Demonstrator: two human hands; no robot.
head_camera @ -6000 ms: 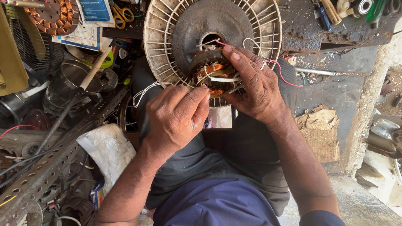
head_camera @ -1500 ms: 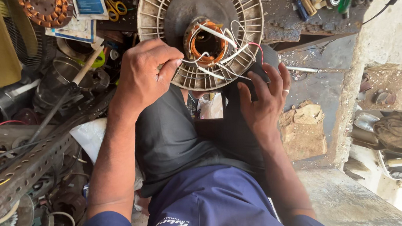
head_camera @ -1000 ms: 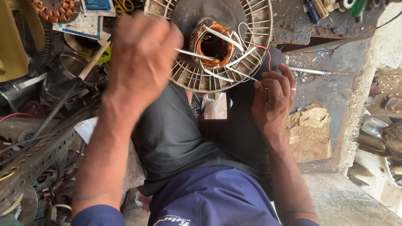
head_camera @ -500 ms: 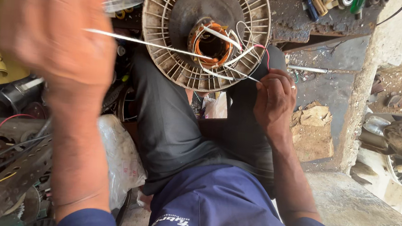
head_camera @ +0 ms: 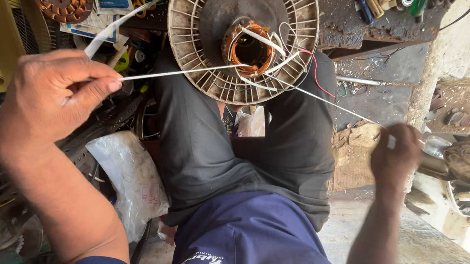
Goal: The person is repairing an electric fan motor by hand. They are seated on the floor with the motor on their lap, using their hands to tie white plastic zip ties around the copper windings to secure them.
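Fingers (head_camera: 102, 85) of the left hand (head_camera: 52, 106) pinch a white cord (head_camera: 178, 73), drawn taut out to the left from the copper winding (head_camera: 250, 48) at the middle of a round ribbed fan motor housing (head_camera: 242, 40) resting on the person's knees. The right hand (head_camera: 395, 156), blurred, seems closed on a second white cord (head_camera: 332, 102) stretched to the right.

- White sleeving strand (head_camera: 183, 73): pulled taut from the winding toward nine o'clock.
- Second white strand (head_camera: 332, 102): stretched toward four o'clock.
- Copper winding (head_camera: 250, 46): orange, centred in the round slotted fan-motor housing (head_camera: 196, 62).
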